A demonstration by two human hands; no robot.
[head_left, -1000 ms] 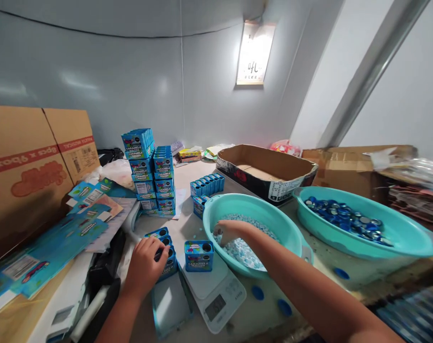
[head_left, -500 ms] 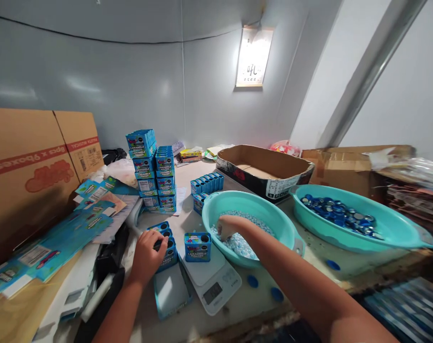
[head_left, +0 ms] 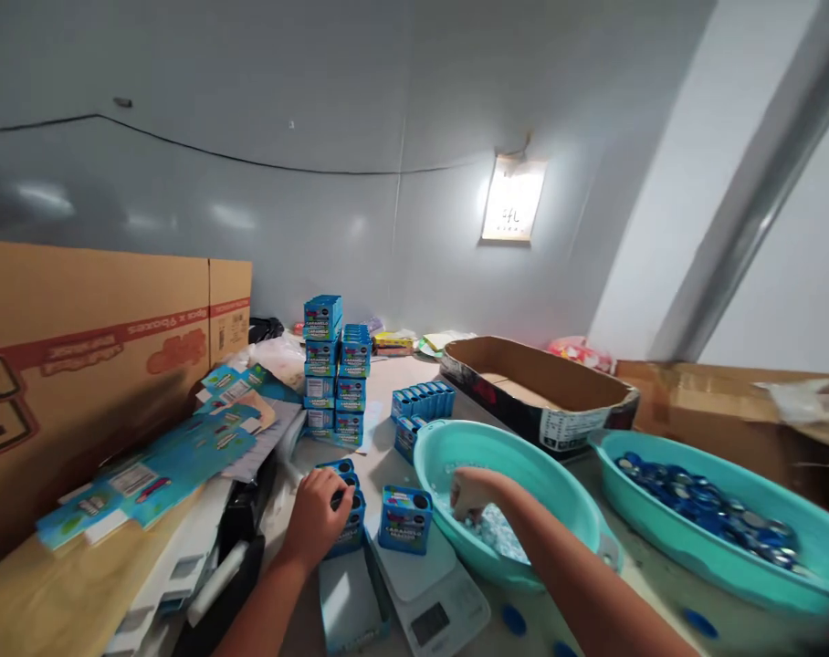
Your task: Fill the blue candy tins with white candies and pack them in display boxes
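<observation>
My left hand is curled at the row of small blue boxes in an open-topped tray; a dark spot shows between thumb and fingers, but what they grip is unclear. My right hand reaches into the near turquoise basin, fingers drawn together and pointing down among small pale blue and white candies. Its fingertips are hidden. Between the hands, one blue box stands upright on a white kitchen scale.
Stacked blue boxes stand behind, with a shorter row nearer the basin. A second basin at right holds blue lids. An open cardboard tray lies behind. Flat printed cards and a large carton are at left.
The camera view has tilted up and turned left, so everything sits lower and further right. My left hand remains at the boxes and my right hand in the basin.
</observation>
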